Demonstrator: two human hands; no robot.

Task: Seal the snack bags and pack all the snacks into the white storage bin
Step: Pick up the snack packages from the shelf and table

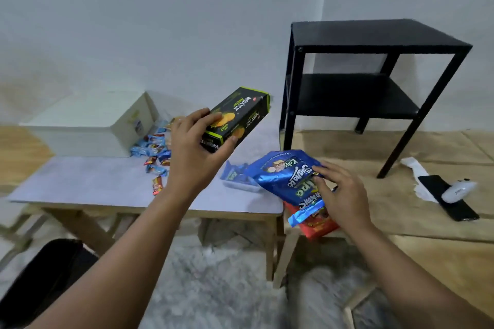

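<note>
Dim, soft light; blurred, warped edges

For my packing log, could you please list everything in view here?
White plastic storage bin: one, table's far left.
Black cardboard biscuit box: one, held above table.
Small wrapped candies: several, blue and red, beside bin.
Shiny blue snack bag: one, table's right edge, atop a red bag.
Pale-topped wooden table: one, centre.
Black metal shelf: one, right.
Black phone: one, floor, under a white gadget.
Left hand: grips box.
Right hand: touches blue bag.
</note>
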